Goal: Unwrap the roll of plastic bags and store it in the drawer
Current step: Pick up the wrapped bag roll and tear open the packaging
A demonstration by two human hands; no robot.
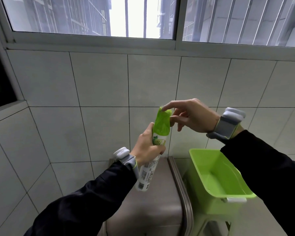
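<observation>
The roll of plastic bags [157, 137] is a long white cylinder in a printed wrapper with a green top end, held upright and tilted in front of the tiled wall. My left hand [147, 147] grips it around the middle. My right hand [192, 116] is at the top end, its forefinger and thumb pinching the loose green wrapper [162, 118] there. The lower end of the roll pokes out below my left wrist. An open green drawer [203, 160] stands empty at the lower right, just below my right forearm.
A grey-brown cabinet top [160, 201] with a ridged edge lies under my left hand. White wall tiles [100, 79] fill the middle, with a barred window [134, 16] above. A dark opening [0, 79] is at the far left.
</observation>
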